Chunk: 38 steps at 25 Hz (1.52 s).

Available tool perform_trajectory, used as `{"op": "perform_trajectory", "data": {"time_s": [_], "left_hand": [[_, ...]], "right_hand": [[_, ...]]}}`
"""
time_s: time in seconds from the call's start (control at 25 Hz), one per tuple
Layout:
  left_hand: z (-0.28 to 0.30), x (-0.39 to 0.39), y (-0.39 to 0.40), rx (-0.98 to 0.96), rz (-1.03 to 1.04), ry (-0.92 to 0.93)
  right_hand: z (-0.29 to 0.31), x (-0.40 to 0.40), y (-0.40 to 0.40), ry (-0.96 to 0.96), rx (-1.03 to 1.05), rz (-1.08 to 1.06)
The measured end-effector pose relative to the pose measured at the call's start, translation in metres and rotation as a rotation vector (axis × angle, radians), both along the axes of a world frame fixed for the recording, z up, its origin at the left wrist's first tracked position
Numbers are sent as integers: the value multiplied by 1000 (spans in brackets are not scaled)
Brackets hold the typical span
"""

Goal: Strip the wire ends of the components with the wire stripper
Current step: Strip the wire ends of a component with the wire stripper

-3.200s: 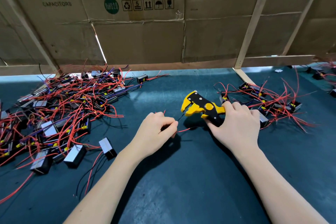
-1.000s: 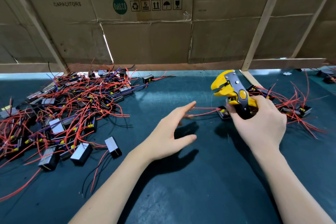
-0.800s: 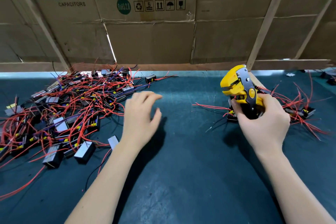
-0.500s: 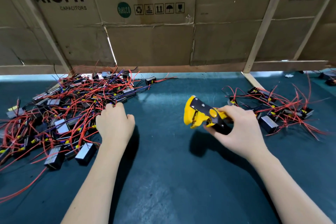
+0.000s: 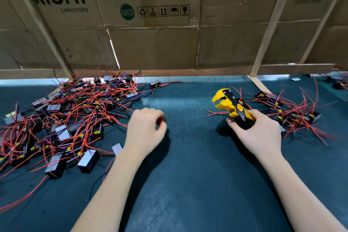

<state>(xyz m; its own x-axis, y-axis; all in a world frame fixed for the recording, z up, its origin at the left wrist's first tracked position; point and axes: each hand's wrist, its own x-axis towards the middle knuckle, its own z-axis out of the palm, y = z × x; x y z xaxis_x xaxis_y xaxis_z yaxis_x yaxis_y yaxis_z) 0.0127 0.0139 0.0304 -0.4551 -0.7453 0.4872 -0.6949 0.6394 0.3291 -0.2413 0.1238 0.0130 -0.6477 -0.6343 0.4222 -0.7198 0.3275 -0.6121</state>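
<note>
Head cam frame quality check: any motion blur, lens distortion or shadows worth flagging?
Head view: the left hand is motion-blurred, its fingers smeared, so whether it holds a wire is unclear; the right hand and wire stripper are sharp. Wide-angle distortion splays the wooden battens outward. Both hands cast soft shadows on the mat; a bright strip glows under the cardboard.

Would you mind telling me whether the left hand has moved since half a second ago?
Yes. The left hand has drawn back rightward, off the big pile of red-wired components on the left, toward the bare mat; whether it pinches a wire is blurred.
</note>
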Motion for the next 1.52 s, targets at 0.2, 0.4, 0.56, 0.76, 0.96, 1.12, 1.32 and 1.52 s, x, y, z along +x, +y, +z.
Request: {"op": "perform_trajectory", "data": {"time_s": [0.2,0.4,0.56,0.76,0.96,1.12,1.32,1.52], "left_hand": [[0,-21,24,417,-512,-3],[7,-12,24,962,-748,-47],[0,-24,20,648,-425,360],[-18,-40,31,381,-421,-20],[-5,-22,16,271,-254,9],[1,-4,2,249,-98,-79],[4,13,-11,529,-85,31],[26,22,-5,413,-233,386]], "right_hand": [[6,9,0,-325,-367,379],[7,23,-1,-823,-375,665],[8,26,-3,-814,-276,602],[12,25,1,-774,-215,658],[17,13,10,-748,48,784],[12,17,8,-693,56,735],[9,23,0,-830,-156,671],[12,7,7,-763,39,723]]}}
